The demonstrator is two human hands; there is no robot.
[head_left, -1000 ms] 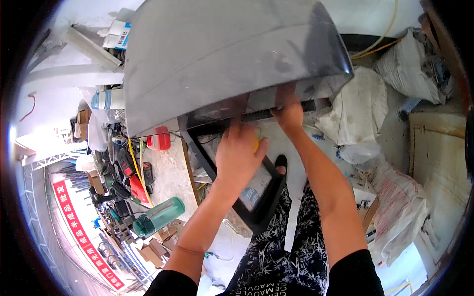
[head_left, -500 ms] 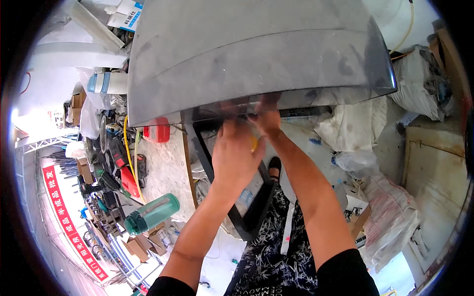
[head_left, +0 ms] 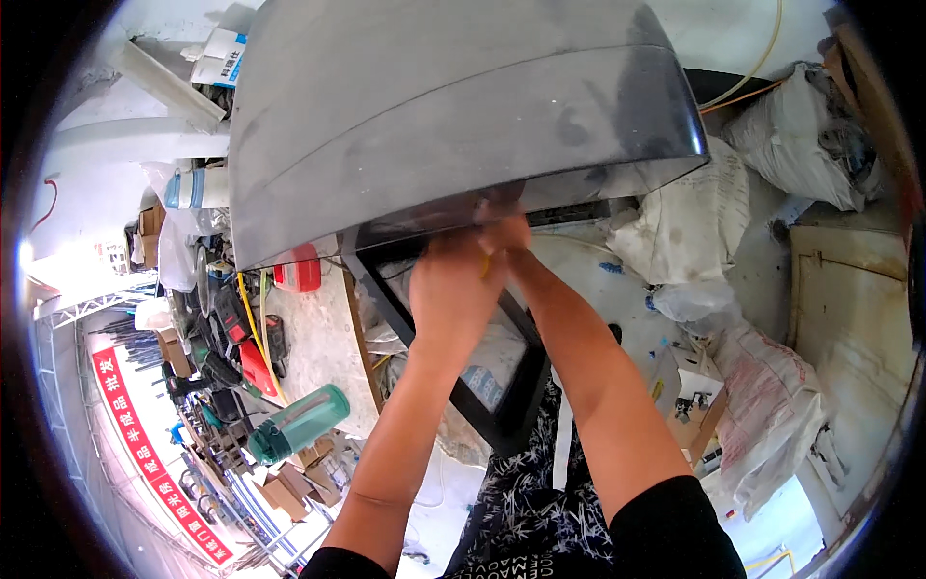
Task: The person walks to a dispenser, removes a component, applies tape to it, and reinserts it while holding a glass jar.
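Note:
My left hand is closed, its fingertips hidden beneath the lower edge of a large curved grey cover. A small yellow thing shows beside that hand, too little of it to name. Right next to it, my right hand is smeared by motion, its fingers curled together at the cover's shadowed edge. Whatever the fingers grip there cannot be made out. Under both hands slants a black rectangular frame, its upper end passing beneath the cover.
Left of the frame, a worktop carries a green bottle and a red container. Tools and boxes crowd farther left. White sacks, an open carton and a pale metal cabinet stand on the right.
The view has shifted, so the cover sits farther left in it. My right hand has come closer against the left. Both hands stay at the cover's lower edge.

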